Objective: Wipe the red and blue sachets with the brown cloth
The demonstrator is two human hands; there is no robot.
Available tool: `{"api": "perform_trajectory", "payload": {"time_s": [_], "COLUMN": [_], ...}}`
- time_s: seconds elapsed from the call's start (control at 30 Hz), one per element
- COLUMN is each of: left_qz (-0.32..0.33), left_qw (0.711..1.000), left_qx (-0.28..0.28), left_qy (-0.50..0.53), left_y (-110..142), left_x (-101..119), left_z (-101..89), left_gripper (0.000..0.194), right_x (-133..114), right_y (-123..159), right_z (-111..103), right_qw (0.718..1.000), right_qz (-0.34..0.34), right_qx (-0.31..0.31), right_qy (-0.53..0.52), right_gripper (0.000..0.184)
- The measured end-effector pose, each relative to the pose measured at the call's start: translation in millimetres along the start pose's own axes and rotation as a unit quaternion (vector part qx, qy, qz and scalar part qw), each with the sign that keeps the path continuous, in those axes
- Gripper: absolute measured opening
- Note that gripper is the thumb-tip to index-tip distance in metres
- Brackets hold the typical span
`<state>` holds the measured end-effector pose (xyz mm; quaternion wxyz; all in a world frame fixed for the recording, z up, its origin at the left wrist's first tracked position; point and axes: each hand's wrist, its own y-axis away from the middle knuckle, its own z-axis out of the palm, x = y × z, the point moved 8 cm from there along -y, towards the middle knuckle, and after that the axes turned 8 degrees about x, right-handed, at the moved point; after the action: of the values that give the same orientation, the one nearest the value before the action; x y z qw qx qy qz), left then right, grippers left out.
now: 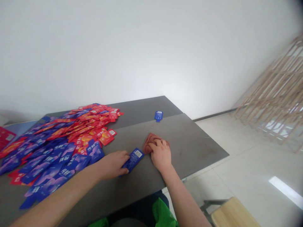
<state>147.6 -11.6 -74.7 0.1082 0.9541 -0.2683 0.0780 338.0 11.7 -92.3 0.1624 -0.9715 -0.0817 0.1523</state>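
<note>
A blue foil sachet (133, 160) lies flat and slanted on the grey tabletop (189, 148), with a small white barcode label near its upper end. The curled fingertips of the left hand (111, 164) touch its lower edge. Just beside it, a crumpled reddish-brown cloth (151, 142) sits bunched in a soft, folded wad, with the right hand (161, 154) resting over its near side and covering part of it.
</note>
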Motion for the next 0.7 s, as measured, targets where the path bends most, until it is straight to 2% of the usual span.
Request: {"api": "perform_trajectory", "payload": {"time_s": [0.13,0.27,0.37,0.53,0.7], "left_qz": [-0.018,-0.021,-0.021,-0.004,-0.007], "left_qw": [0.999,0.997,0.995,0.997,0.996], "left_qx": [0.026,0.079,0.097,0.071,-0.007], "left_qy": [-0.010,0.010,0.012,0.032,0.089], "left_y": [8,13,11,3,-8], "left_x": [-2,-2,-5,-14,-25], "left_z": [13.2,14.9,16.2,9.6,-11.8], "left_gripper": [0.053,0.053,0.052,0.057,0.045], "right_x": [0,0,0,1,1], "right_y": [0,0,1,1,2], "right_z": [0,-2,-3,-2,-3], "right_qw": [1.000,1.000,1.000,1.000,1.000], "right_qz": [0.000,0.002,0.003,0.008,0.007], "right_qx": [-0.008,0.002,0.006,0.004,0.011], "right_qy": [0.002,-0.005,-0.014,-0.010,-0.020], "right_gripper": [0.031,0.029,0.029,0.031,0.031]}}
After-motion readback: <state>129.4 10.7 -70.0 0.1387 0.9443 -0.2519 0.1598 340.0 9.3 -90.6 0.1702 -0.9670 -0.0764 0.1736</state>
